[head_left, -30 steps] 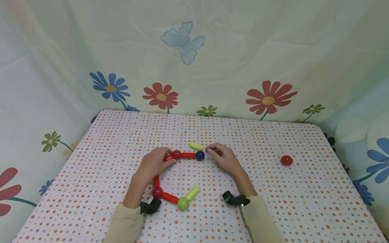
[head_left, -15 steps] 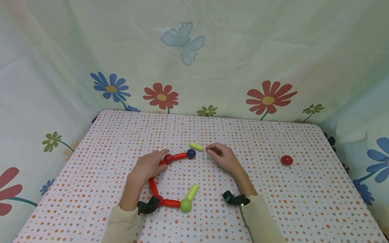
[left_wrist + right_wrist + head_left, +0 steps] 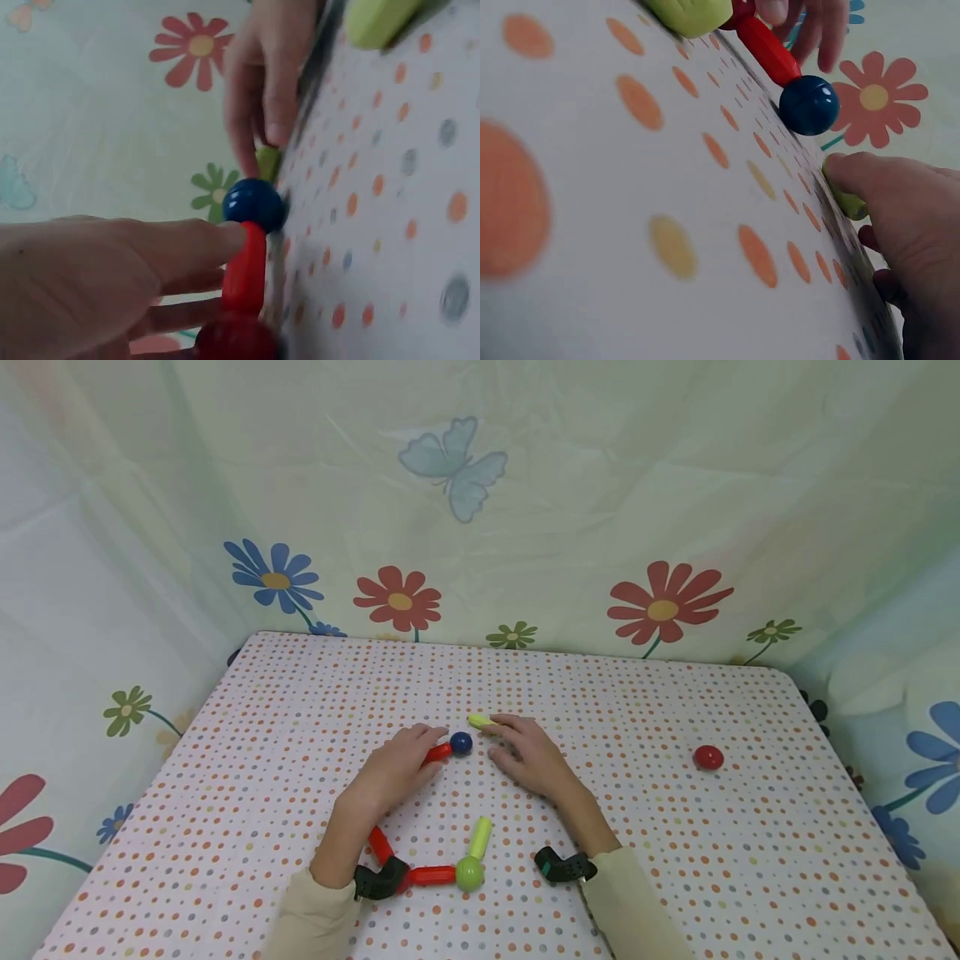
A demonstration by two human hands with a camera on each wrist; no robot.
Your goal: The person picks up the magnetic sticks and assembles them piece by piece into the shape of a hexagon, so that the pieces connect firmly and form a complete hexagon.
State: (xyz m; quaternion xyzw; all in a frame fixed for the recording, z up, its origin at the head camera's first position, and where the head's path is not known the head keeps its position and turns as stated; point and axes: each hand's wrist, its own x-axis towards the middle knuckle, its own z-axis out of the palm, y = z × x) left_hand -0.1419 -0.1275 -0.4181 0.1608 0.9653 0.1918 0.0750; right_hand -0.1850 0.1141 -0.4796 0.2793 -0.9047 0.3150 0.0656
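Observation:
A chain of red magnetic rods and balls lies on the table, partly hidden by my left hand [image 3: 393,768]. That hand straddles the red rod [image 3: 245,274] beside the blue ball [image 3: 461,743], its thumb and fingers on either side, holding it. A dark red ball [image 3: 236,337] joins the rod's other end. The chain's near end has a red rod [image 3: 432,876], a green ball [image 3: 469,873] and a yellow-green rod [image 3: 482,837]. My right hand [image 3: 528,756] reaches over a loose yellow-green rod [image 3: 477,721], fingertips overlapping it, thumb spread apart.
A red ball [image 3: 708,757] lies alone toward the right. The dotted cloth covers the table [image 3: 637,710], and a flower-printed curtain [image 3: 570,510] hangs behind it. Each wrist wears a black camera mount.
My left hand slid from the chain's far red ball to the rod by the blue ball. The blue ball shifted left. My right hand moved left onto the loose yellow-green rod, its fingers spreading.

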